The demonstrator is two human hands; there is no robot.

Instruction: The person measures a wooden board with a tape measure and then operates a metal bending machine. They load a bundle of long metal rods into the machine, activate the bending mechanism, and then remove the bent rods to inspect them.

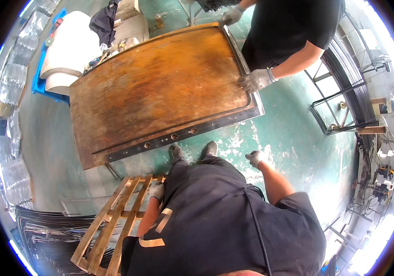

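At the near side of the worktable (151,83), the wearer stands facing its long edge, shoes (211,149) just short of it. On the worn brown top: a thin dark bent frame (206,119), round-cornered, lying along the right end and the near edge, just inside a black strip (160,140) with round holes.

Right hand (255,158): gloved, out over the floor, fingers seemingly drawn in together, nothing visible in them. Left hand (157,190): at the upper end of the wooden pallet (112,230); cannot tell whether it grips.

Across the right end, a co-worker's gloved hands (256,81) are at two corners.

My judgement: so slender a length would flex if handled from one end. Best support it at well-separated points, move evenly with the co-worker, keep fingers clear of the strip, and mind the pallet underfoot.
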